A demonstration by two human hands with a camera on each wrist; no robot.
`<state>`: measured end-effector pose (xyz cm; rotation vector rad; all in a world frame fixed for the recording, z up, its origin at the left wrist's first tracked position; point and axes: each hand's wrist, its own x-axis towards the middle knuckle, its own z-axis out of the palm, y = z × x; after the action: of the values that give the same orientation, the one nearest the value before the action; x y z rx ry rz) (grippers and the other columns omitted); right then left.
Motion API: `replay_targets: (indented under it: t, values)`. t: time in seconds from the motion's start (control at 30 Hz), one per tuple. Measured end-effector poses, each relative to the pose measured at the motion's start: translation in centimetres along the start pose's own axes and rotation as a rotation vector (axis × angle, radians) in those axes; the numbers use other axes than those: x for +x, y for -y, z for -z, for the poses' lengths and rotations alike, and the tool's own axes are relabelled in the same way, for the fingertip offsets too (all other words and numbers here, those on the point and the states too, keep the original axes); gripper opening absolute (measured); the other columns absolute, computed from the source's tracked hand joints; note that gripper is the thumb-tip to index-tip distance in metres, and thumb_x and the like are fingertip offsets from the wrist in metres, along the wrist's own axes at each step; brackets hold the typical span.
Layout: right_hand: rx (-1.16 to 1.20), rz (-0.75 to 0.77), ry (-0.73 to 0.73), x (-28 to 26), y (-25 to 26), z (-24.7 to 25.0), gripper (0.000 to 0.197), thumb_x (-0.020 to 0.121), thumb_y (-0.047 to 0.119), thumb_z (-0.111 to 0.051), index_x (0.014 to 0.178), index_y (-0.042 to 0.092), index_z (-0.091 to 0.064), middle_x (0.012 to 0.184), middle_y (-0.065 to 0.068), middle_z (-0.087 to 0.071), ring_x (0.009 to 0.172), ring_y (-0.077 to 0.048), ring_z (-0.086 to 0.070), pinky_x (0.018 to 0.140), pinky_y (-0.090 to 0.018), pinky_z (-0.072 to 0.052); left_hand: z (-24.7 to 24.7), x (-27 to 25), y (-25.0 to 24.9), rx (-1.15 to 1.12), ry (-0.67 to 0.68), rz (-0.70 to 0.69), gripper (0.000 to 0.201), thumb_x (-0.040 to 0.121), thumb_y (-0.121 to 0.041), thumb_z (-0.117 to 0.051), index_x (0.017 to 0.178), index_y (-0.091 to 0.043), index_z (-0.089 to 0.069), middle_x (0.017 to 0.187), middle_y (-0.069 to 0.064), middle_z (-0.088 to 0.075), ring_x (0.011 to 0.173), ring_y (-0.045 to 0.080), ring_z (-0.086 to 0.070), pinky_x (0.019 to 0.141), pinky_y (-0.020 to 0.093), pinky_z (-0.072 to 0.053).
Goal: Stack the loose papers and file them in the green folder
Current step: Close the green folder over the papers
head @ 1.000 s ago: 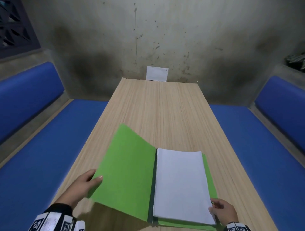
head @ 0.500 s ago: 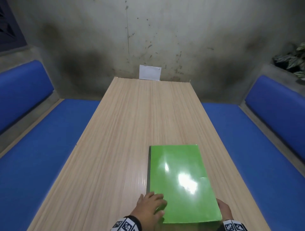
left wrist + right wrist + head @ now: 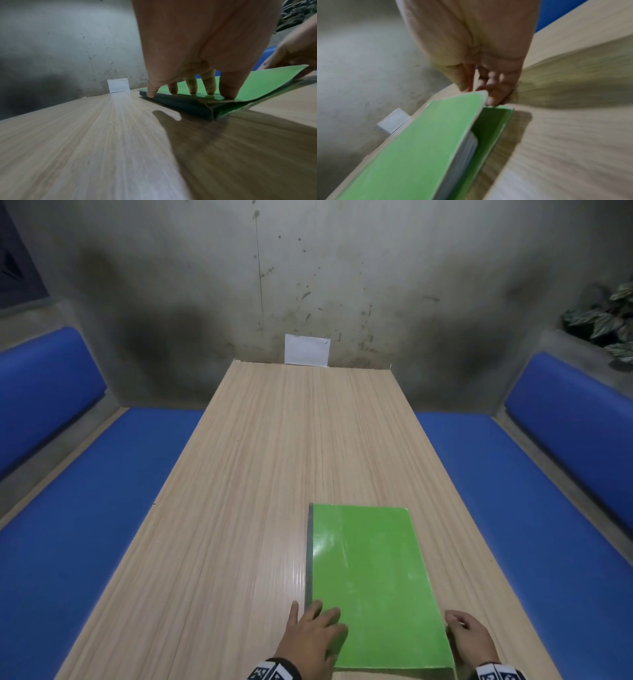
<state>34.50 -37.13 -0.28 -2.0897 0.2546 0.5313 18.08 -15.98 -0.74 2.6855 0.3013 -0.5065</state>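
The green folder lies closed on the wooden table, near the front edge and right of centre. My left hand rests on its near-left corner by the dark spine, fingers straight and spread, fingertips pressing the cover. My right hand is at the folder's near-right edge. In the right wrist view its thumb and fingers pinch the cover's edge, which stands slightly raised. The white paper stack shows inside, between the covers.
A small white card leans against the stained wall at the table's far end. Blue padded benches run along both sides. A potted plant sits on the ledge at the far right.
One second ago the folder lay open with my left hand holding the cover up. The cover has swung shut over the papers, and my left hand now presses on it.
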Motion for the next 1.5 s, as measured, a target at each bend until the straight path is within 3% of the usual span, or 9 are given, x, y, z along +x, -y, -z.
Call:
replay_targets:
  t: [0.13,0.27,0.4,0.47,0.73,1.03,1.17,1.37,1.5]
  values:
    - [-0.169,0.008,-0.028,-0.8,-0.9,-1.5,0.050,0.086,0.037,-0.060,0.119,0.000,-0.058,0.130,-0.022,-0.056,0.119,-0.031,-0.052,0.104,-0.040,-0.036,0.0,-0.3,0.4,-0.090,-0.015,0.023,0.056,0.088,-0.031,-0.046,0.141,-0.041,-0.032,0.159,-0.012,-0.010,0.148,0.019,0.002,0.115,0.055,0.011]
    - [-0.328,-0.021,0.000,-0.5,-2.0,-3.0,0.083,0.072,0.057,-0.065,0.135,0.007,-0.045,0.140,-0.019,-0.046,0.126,-0.034,-0.046,0.107,-0.045,-0.035,-0.2,-1.1,1.2,-0.430,-0.234,0.180,0.062,0.090,-0.038,-0.049,0.146,-0.036,-0.021,0.156,-0.010,-0.015,0.141,0.012,-0.016,0.119,0.040,-0.013]
    - [-0.302,-0.115,0.037,0.3,-1.9,-3.4,0.078,0.069,0.039,-0.076,0.133,0.006,-0.045,0.137,-0.018,-0.048,0.124,-0.034,-0.048,0.108,-0.043,-0.036,-0.4,-1.1,2.0,-0.873,-0.276,0.451,0.063,0.089,-0.023,-0.059,0.143,-0.012,-0.029,0.133,0.013,-0.051,0.113,0.016,-0.051,0.096,0.022,-0.044]
    - [-0.251,-0.135,0.090,0.7,-1.8,-3.5,0.064,0.068,0.026,-0.078,0.123,0.003,-0.053,0.125,-0.019,-0.058,0.112,-0.034,-0.056,0.104,-0.044,-0.041,-0.2,-0.9,2.1,-0.954,-0.211,0.516,0.059,0.089,-0.018,-0.059,0.141,-0.007,-0.032,0.128,0.012,-0.057,0.103,0.013,-0.052,0.077,0.012,-0.047]
    - [-0.103,-0.036,0.180,0.9,0.3,-5.7,0.032,0.076,-0.013,-0.048,0.107,-0.010,-0.056,0.097,-0.023,-0.064,0.089,-0.031,-0.062,0.067,-0.029,-0.047,1.5,-1.4,4.0,-0.952,-0.189,0.499,0.039,0.090,-0.012,-0.057,0.128,-0.008,-0.046,0.108,0.001,-0.055,0.094,0.015,-0.055,0.053,0.012,-0.048]
    - [-0.054,0.007,0.428,-5.2,3.6,-12.4,0.025,0.088,-0.010,-0.036,0.107,0.004,-0.042,0.103,-0.015,-0.054,0.086,-0.023,-0.053,0.061,-0.025,-0.042,3.4,-8.1,11.5,-1.023,-0.404,0.637,0.041,0.087,-0.003,-0.059,0.127,-0.008,-0.050,0.110,0.007,-0.055,0.094,0.021,-0.055,0.058,0.018,-0.045]
    - [-0.145,0.024,0.521,-7.0,4.3,-16.6,0.032,0.088,-0.010,-0.036,0.115,0.003,-0.046,0.116,-0.014,-0.055,0.094,-0.021,-0.053,0.076,-0.025,-0.046,3.2,-10.4,15.0,-1.015,-0.480,0.754,0.044,0.085,-0.001,-0.062,0.127,-0.007,-0.052,0.115,0.013,-0.054,0.095,0.026,-0.055,0.062,0.026,-0.045]
    - [-0.175,0.050,0.489,-8.6,4.3,-19.5,0.036,0.087,-0.008,-0.043,0.121,0.001,-0.052,0.116,-0.013,-0.059,0.093,-0.019,-0.052,0.087,-0.027,-0.045,2.2,-11.7,16.6,-0.987,-0.548,0.816,0.046,0.085,0.001,-0.062,0.130,-0.004,-0.053,0.113,0.015,-0.059,0.096,0.026,-0.053,0.091,0.039,-0.045]
    - [-0.209,0.106,0.394,-9.2,4.1,-20.0,0.043,0.085,0.000,-0.052,0.127,0.007,-0.044,0.127,-0.013,-0.055,0.106,-0.024,-0.056,0.094,-0.030,-0.045,2.1,-11.8,16.5,-0.943,-0.581,0.816,0.043,0.086,0.000,-0.059,0.129,-0.003,-0.054,0.121,0.018,-0.062,0.093,0.022,-0.052,0.092,0.036,-0.044]
